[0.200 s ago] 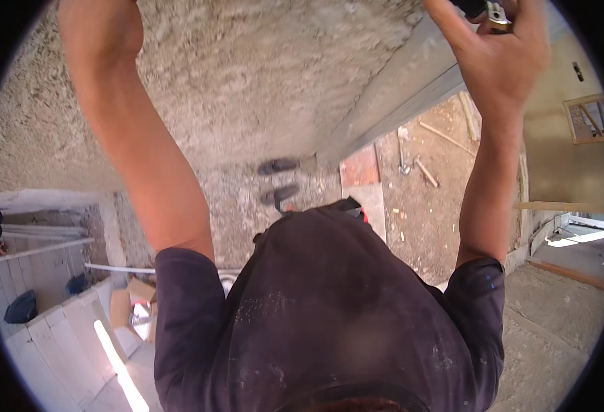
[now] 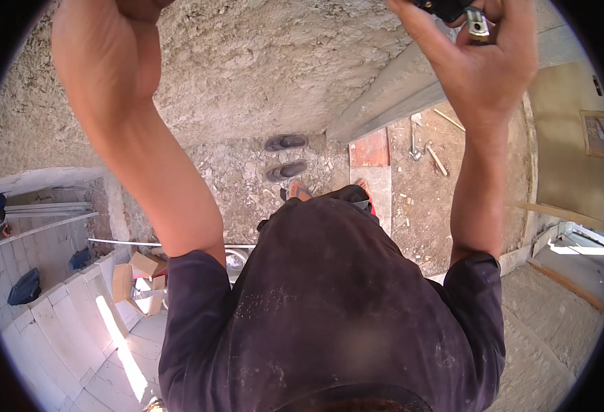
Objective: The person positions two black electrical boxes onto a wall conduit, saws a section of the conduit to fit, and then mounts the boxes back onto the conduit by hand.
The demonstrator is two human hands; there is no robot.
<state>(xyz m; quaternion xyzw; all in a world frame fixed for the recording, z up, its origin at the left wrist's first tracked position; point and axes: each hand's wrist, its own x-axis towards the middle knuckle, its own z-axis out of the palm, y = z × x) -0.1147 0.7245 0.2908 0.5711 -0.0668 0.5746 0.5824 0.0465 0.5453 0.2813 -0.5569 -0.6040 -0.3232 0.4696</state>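
Both my arms are stretched up in front of the rough plastered wall. My left hand (image 2: 106,65) is at the top left. Its fingers run past the picture's edge or are hidden, so what they hold, if anything, does not show. At the top right, my right hand (image 2: 487,75) is closed around a black object (image 2: 446,8), partly cut off by the edge. Beside this object, between thumb and fingers, a small shiny metal tab (image 2: 478,25) with a hole sticks out. The object's full shape is hidden.
A pair of dark shoes (image 2: 286,142) stands on the rubble-strewn floor by the wall, near my bare feet (image 2: 299,190). A hammer (image 2: 437,159) lies on the dirt to the right. An open cardboard box (image 2: 123,283) sits at the lower left. A plastered wall edge (image 2: 377,113) juts out on the right.
Both hands sit a little lower in the picture, and the right one also farther left. The shoes, hammer and box have shifted slightly with the view. My bare feet now show more clearly.
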